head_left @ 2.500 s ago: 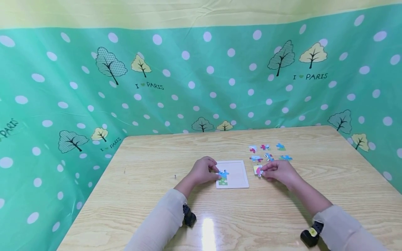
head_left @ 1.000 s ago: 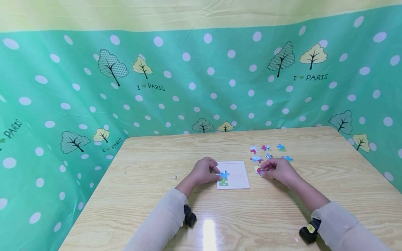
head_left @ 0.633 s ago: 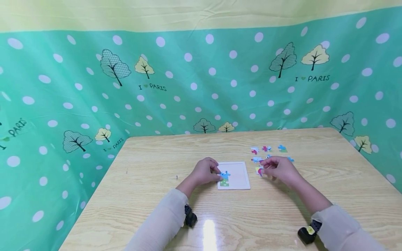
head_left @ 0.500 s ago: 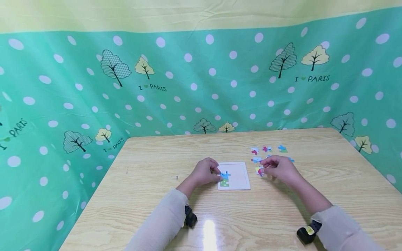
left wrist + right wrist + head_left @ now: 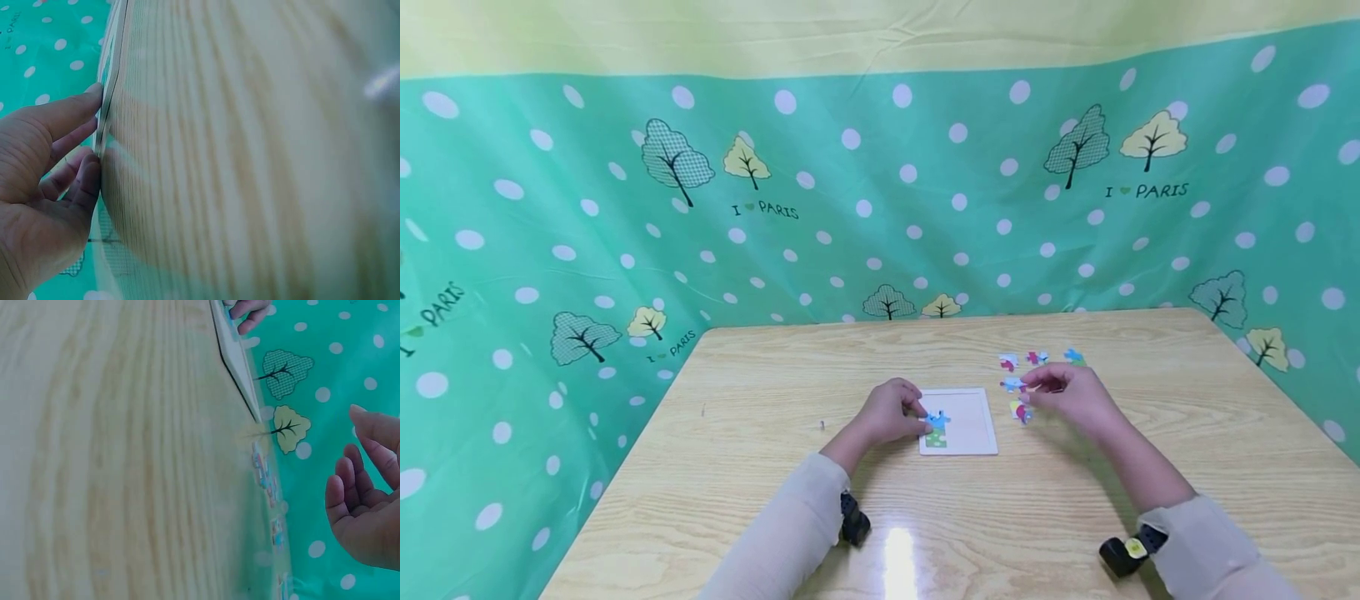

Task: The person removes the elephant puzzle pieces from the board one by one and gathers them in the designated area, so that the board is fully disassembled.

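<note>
My left hand [image 5: 891, 411] holds the left side of the white puzzle tray [image 5: 973, 421], fingertips and thumb at its rim. In the left wrist view, the left fingers [image 5: 94, 90] touch the thin edge of the tray, which is seen side-on. A green piece [image 5: 936, 437] and a blue piece [image 5: 937, 418] sit at the tray's left. My right hand [image 5: 1071, 398] hovers over the loose pieces, its fingers loosely bent and holding nothing. Just below its fingertips lies a yellow and pink puzzle piece [image 5: 1019, 411]. The right wrist view shows the bent right fingers [image 5: 353, 481] apart from the table.
Other loose pieces lie behind the right hand: a pink-and-white piece [image 5: 1008, 362], a red one [image 5: 1036, 357], a blue-green one [image 5: 1074, 356] and a blue one [image 5: 1012, 384]. The right hand hides some pieces. A tiny object [image 5: 822, 425] lies left of the tray.
My right hand has come away from the yellow and pink piece and risen slightly towards the back, covering pieces seen before. My left hand stays at the tray.
</note>
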Demonstrator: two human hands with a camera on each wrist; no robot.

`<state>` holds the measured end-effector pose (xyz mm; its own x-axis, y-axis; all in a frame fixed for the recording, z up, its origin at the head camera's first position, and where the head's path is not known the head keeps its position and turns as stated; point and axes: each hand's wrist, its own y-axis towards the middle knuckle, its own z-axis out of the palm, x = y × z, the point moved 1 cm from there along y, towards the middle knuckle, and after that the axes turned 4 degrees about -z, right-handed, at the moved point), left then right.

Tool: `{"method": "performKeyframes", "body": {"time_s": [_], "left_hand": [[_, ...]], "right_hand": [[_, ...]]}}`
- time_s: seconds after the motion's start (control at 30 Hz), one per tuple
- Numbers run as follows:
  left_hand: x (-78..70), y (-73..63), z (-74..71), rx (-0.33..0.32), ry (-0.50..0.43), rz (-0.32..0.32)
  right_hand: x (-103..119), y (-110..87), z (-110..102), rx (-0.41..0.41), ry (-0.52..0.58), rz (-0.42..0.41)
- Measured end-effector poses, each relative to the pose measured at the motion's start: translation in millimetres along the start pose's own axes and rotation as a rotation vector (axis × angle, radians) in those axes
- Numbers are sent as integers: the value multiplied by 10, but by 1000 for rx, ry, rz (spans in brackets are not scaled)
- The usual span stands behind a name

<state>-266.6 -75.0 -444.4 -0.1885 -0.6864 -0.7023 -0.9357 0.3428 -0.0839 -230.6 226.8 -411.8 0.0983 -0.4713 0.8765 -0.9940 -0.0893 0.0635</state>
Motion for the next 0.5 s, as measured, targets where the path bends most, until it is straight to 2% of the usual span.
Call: {"method": "performKeyframes", "body": {"time_s": [0.5], "left_hand": [[0,2,0,0,2,6]], "right_hand": [[174,27,43,23,10,-13]]}}
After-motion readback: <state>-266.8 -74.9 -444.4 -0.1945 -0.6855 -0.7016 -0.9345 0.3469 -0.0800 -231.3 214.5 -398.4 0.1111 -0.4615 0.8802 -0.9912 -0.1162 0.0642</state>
